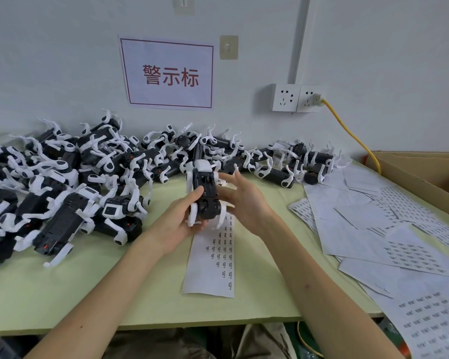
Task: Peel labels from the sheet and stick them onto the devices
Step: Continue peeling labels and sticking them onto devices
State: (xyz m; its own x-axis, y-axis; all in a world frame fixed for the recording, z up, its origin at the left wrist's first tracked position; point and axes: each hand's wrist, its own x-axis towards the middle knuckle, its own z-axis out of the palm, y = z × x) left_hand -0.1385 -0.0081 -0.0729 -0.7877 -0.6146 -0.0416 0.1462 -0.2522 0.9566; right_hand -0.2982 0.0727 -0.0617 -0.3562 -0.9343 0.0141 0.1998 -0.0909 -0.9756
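Sticking step, seemingly: robot dog (205,195) gripped in left hand (182,218) at frame centre above the label sheet (210,263), right hand (244,200) spread loose alongside; next, likely peeling a fresh label.

Left of the label sheet (209,260), bare table (109,294) lies open up to the heaped devices (62,193). Beyond it, more devices line the wall (373,60); right of it, loose sheets (368,229) crowd.
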